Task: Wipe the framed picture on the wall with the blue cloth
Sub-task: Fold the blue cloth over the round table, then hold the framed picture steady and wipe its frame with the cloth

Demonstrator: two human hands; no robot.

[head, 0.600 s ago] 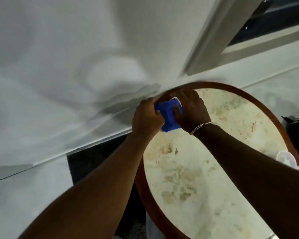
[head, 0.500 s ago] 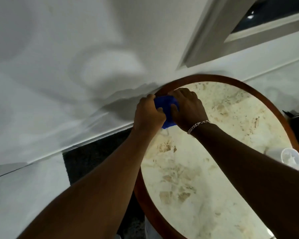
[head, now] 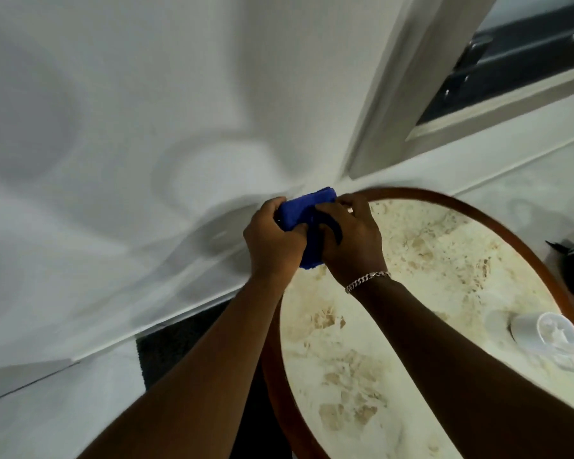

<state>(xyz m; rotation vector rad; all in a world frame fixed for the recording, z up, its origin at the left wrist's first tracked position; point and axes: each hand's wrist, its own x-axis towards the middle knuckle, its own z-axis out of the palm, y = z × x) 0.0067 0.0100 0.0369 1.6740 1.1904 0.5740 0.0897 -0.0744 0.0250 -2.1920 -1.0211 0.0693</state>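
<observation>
Both hands are closed on the blue cloth (head: 307, 215), the left hand (head: 274, 238) gripping its near side and the right hand (head: 352, 240) pinching its far edge, so it sits bunched between them, above the rim of a round table (head: 444, 200). No framed picture can be made out; the pale frame (head: 391, 94) above and to the right of the hands looks more like a window. An overloose bundle could slip toward the white cup (head: 544, 332), well to the right of the right hand.

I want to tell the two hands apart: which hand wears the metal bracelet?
The right hand does: a silver chain bracelet circles its wrist. The left hand, also gripping the blue cloth, has a bare wrist.
</observation>
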